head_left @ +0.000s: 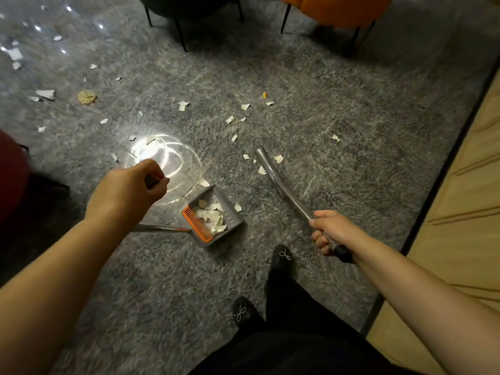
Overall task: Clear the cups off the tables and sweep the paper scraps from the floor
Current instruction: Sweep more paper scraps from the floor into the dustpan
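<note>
Fingers of right hand (328, 234) grip broom handle (281, 185); left hand (130, 190) grips dustpan (212, 217) handle.

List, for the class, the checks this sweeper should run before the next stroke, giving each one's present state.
1. Right hand grips the broom handle: ok.
2. Left hand holds the dustpan handle: ok, its fingers are curled as if round its top end.
3. Dustpan rests on the floor, open side toward nearby scraps: ok.
4. Room left in the dustpan: cannot tell; a pile already lies inside.
5. Floor free of paper scraps: not ok, many lie scattered.
6. Broom head on the floor: cannot tell; it does not show clearly.
</note>
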{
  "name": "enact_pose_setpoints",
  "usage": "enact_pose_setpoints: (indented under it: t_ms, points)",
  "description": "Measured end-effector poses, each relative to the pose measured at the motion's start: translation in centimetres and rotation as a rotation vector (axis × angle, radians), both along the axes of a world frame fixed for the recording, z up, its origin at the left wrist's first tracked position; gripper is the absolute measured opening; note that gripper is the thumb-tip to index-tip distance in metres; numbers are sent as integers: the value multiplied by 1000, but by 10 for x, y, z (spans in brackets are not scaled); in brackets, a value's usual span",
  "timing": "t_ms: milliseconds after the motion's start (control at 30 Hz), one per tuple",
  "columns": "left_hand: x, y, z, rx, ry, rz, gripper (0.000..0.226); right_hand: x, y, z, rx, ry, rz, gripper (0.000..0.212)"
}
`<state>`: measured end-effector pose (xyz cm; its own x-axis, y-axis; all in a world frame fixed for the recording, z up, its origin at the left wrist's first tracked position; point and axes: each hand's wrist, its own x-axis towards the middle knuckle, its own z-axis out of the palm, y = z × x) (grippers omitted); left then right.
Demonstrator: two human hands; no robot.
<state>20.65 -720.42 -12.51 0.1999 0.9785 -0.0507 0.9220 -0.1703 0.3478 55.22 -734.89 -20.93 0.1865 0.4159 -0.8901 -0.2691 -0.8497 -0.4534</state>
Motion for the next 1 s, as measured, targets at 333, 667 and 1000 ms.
enact_pose_setpoints:
  t_ms: [333,667,1000]
  points:
    - [3,81,-14,-66,145,14,16,49,101,-28,-47,-33,-26,49]
    - [13,149,-26,-97,222,34,20,86,217,-65,-104,-124,116,29]
    - [2,168,-33,-76,240,58,17,31,250,-82,-174,-176,465,36]
